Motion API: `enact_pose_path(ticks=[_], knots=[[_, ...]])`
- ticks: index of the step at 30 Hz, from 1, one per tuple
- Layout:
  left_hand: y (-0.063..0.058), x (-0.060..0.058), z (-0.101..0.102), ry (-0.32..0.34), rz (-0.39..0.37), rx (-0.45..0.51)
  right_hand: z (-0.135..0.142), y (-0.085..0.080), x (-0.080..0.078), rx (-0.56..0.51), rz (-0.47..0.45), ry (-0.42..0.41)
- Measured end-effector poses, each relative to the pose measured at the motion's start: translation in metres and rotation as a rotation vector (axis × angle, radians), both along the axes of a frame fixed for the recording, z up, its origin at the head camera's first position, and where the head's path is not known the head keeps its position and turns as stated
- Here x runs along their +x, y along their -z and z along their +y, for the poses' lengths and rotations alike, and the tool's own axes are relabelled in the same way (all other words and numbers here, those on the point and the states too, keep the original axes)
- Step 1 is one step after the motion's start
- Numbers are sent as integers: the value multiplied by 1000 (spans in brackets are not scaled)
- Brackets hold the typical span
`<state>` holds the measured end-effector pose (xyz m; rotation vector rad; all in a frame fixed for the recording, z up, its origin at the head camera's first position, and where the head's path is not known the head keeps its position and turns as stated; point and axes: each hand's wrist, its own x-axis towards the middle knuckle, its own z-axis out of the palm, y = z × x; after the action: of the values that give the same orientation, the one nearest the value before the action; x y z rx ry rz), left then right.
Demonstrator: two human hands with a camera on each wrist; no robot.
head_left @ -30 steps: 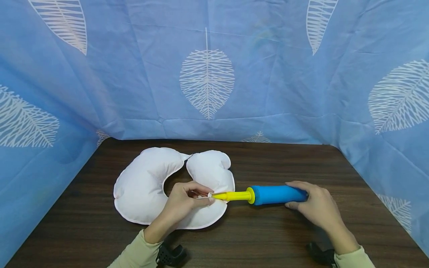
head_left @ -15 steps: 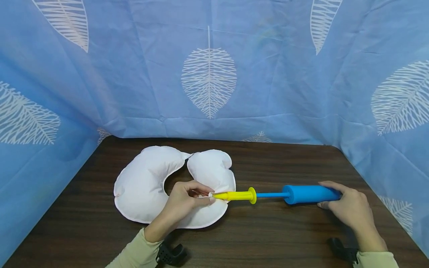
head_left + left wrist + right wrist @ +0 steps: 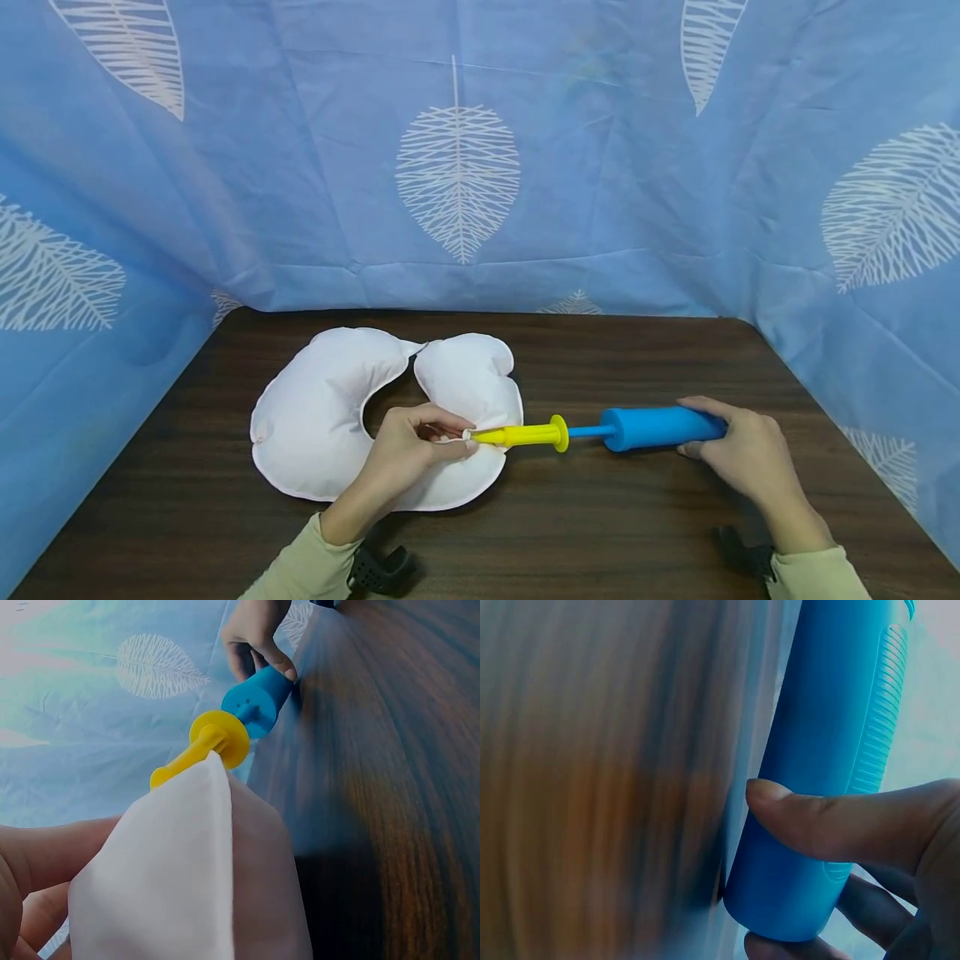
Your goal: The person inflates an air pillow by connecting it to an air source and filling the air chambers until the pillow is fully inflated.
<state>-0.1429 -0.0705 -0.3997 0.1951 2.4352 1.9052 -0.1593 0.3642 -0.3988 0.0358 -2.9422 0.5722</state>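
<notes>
A white U-shaped inflatable neck pillow point(image 3: 307, 417) lies puffed up on the dark wooden table. A hand air pump point(image 3: 652, 428) with a blue barrel and a yellow nozzle end point(image 3: 525, 435) points left at the pillow's right arm. My left hand point(image 3: 405, 446) pinches the white valve around the nozzle tip between thumb and fingers. Around the far end of the blue barrel, my right hand point(image 3: 742, 454) curls its thumb and fingers, as the right wrist view shows up close. Between barrel and yellow flange, a short length of thin blue rod point(image 3: 590, 432) is exposed.
The table point(image 3: 585, 533) has dark wood grain and rounded back corners. Blue cloth point(image 3: 570, 167) with white leaf prints hangs behind it and along both sides. Black straps point(image 3: 382, 571) sit at both wrists.
The right hand first drew the blue barrel rightward, baring the rod, then brought it partway back left. The left hand keeps its pinch at the valve, and the pillow stays in place.
</notes>
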Motion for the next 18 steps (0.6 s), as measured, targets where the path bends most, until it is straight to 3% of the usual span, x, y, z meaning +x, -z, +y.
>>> enact_pose_path(ticks=[9, 18], knots=[[-2, 1, -1, 1, 23, 12, -53, -1, 6, -1, 64, -134], [-6, 1, -2, -1, 25, 15, -60, 1, 9, -2, 73, -150]])
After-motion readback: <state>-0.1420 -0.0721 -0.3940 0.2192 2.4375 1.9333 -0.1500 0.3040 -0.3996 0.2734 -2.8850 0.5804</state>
